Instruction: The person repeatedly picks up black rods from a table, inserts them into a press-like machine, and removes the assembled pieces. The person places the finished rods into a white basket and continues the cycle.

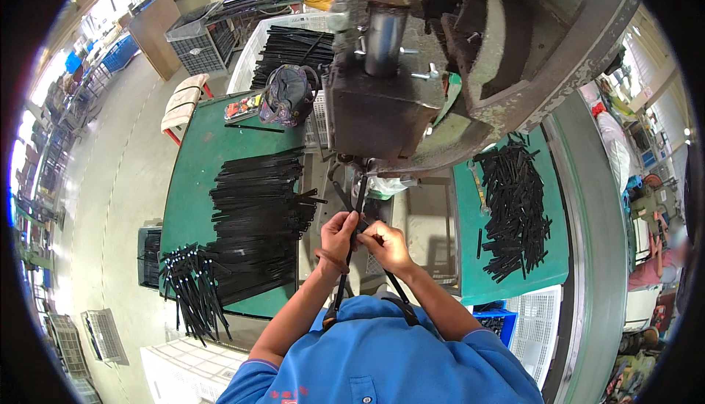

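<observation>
— Hands? 
— Left hand and right hand both closed around crossed black strips, right below the press, between the two green counters.
— Around them? 
— Stacked black strips along the left counter's right edge; loose short pieces on the right counter.

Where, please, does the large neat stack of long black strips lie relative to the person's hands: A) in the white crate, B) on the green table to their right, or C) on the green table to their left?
C: the stack of long black strips lies on the left green table, left of both hands.
</observation>
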The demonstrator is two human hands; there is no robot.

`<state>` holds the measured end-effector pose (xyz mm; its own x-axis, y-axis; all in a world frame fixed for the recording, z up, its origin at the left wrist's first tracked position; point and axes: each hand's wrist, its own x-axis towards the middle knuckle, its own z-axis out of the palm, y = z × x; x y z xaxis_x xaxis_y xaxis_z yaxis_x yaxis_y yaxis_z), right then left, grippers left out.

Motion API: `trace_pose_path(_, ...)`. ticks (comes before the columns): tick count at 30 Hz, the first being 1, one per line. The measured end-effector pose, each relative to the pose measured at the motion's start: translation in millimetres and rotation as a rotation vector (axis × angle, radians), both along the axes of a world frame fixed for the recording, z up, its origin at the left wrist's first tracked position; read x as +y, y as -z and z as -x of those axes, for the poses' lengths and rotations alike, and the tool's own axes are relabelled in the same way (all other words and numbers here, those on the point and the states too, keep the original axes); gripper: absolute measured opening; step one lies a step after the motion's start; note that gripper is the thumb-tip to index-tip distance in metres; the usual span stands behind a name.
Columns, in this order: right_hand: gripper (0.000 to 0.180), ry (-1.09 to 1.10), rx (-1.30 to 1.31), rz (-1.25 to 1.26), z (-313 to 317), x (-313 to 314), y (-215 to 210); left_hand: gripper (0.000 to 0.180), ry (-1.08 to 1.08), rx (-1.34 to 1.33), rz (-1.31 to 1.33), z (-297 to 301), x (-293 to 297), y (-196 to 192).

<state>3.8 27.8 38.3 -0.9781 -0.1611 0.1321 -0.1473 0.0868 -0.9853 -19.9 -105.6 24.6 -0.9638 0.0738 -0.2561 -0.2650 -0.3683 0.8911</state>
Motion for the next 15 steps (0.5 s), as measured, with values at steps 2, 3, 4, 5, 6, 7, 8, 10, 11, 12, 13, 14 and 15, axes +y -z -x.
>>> trace_pose_path(2, 0.011, -0.038, 0.008, -0.047, 2.9, 5.4, -3.2, 0.022, -0.032, 0.015, 0.025, 1.2, 1.6, 2.2)
trace_pose_path(3, 0.011, -0.046, -0.011, -0.056, 5.8, 7.0, -3.2, 0.022, -0.050, 0.021, 0.037, 1.2, 2.5, 3.6)
trace_pose_path(4, 0.011, -0.055, -0.030, -0.065, 9.7, 7.9, -3.0, 0.021, -0.066, 0.015, 0.030, 4.0, 4.8, 4.5)
trace_pose_path(5, 0.011, -0.062, -0.043, -0.077, 13.3, 10.2, -3.0, 0.021, -0.066, -0.010, 0.041, 5.1, 6.8, 2.2)
trace_pose_path(6, 0.012, -0.065, -0.127, -0.027, 13.0, 12.9, 2.9, 0.021, -0.065, -0.035, 0.051, 4.9, 7.9, -1.1)
trace_pose_path(7, 0.013, 0.019, -0.104, 0.035, 15.8, 15.4, 8.1, 0.021, -0.065, -0.060, 0.062, 3.7, 9.0, -4.6)
trace_pose_path(8, 0.013, 0.098, -0.079, 0.100, 20.9, 15.7, 12.1, 0.021, -0.051, -0.091, 0.104, 2.1, 8.4, -9.1)
trace_pose_path(10, 0.013, 0.260, -0.201, 0.219, 39.4, 23.6, 14.4, 0.020, -0.054, -0.173, 0.084, 0.6, 8.2, -6.1)
trace_pose_path(11, 0.013, 0.287, -0.140, 0.169, 53.3, 28.5, 4.7, 0.020, -0.056, -0.218, 0.072, -1.2, 7.7, -2.9)
trace_pose_path(12, 0.014, 0.275, -0.108, 0.144, 67.3, 30.0, -0.5, 0.019, -0.059, -0.248, 0.044, -0.8, 10.0, -7.2)
trace_pose_path(13, 0.015, 0.264, -0.077, 0.117, 77.2, 26.3, -4.3, 0.019, -0.059, -0.264, 0.011, -0.3, 10.2, -8.0)
trace_pose_path(14, 0.016, 0.251, -0.029, 0.170, 85.2, 19.9, 1.7, 0.019, -0.057, -0.282, -0.021, -1.5, 10.4, -8.1)
trace_pose_path(15, 0.019, 0.248, 0.026, 0.222, 93.9, 13.2, 14.0, 0.019, -0.044, -0.297, -0.054, -0.9, 11.6, -9.1)
